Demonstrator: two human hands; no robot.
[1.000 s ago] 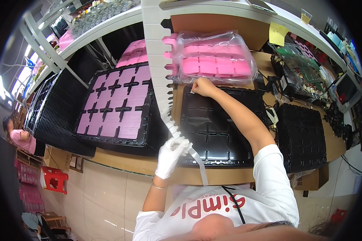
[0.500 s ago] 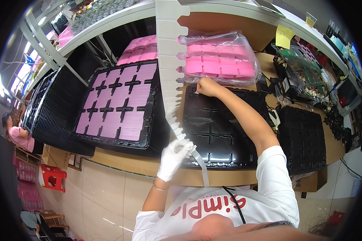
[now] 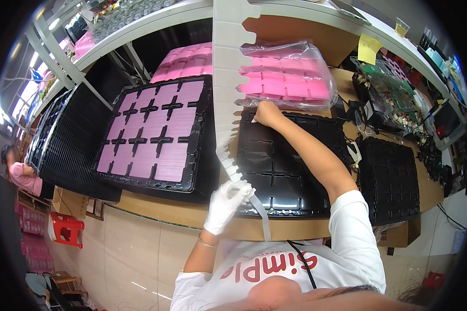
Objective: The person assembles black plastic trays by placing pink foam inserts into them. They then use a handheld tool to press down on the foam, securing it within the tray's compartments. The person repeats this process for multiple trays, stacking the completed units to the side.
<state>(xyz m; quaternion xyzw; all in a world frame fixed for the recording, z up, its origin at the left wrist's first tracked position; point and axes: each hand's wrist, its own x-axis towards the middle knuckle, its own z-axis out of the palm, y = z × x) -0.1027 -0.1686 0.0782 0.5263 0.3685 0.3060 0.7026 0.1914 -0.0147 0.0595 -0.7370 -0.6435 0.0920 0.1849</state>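
Observation:
My left hand (image 3: 224, 205), in a white glove, pinches a long pale strip with notched edges (image 3: 228, 98). The strip rises past the top of the view, and its narrow tail (image 3: 264, 220) hangs below the glove over the table edge. My bare right hand (image 3: 268, 114) is closed at the far left corner of a glossy black moulded tray (image 3: 290, 155). A small whitish bit shows at its fingertips, too small to make out. To the left, another black tray (image 3: 190, 166) holds flat pink pieces (image 3: 163, 127) between cross-shaped ribs.
A tall stack of black trays (image 3: 62, 145) stands at the far left, with more trays (image 3: 392, 181) at the right. Pink parts in a clear bag (image 3: 288, 78) lie behind my right hand. Circuit boards (image 3: 394, 98) and wires crowd the back right. A shelf (image 3: 140, 33) runs above.
The upper part of the strip has swung a little to the right. My left hand has shifted slightly right with it. My right hand has stayed at nearly the same tray corner.

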